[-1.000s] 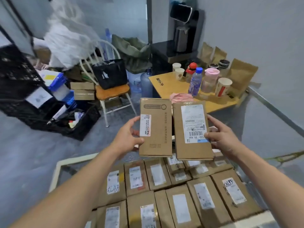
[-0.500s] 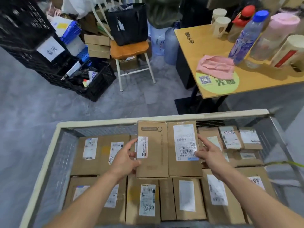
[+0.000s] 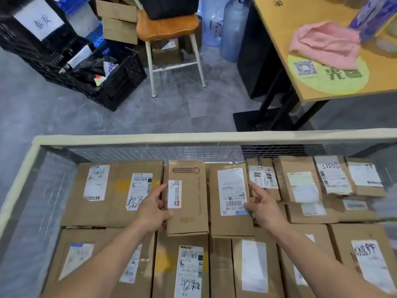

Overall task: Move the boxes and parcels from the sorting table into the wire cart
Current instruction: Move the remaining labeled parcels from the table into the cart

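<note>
Two slim cardboard boxes lie side by side on the parcels inside the wire cart point(image 3: 193, 137). The left box point(image 3: 189, 209) has a small white sticker, and my left hand point(image 3: 153, 206) grips its left edge, thumb on top. A large shipping label covers the right box point(image 3: 231, 220); my right hand point(image 3: 261, 208) holds that box's right edge with thumb and fingers. Both boxes rest near the cart's far mesh wall. Several labelled cardboard parcels fill the cart around them.
Beyond the cart stand a white-legged chair point(image 3: 169, 29) with a black bag, black crates point(image 3: 90, 67) of clutter at the left, and a wooden table point(image 3: 322, 67) with a pink cloth point(image 3: 328, 44) at the right. Grey floor lies between them and the cart.
Both hands have lowered the two boxes from chest height down into the cart, onto the layer of parcels. My view has tilted downward.
</note>
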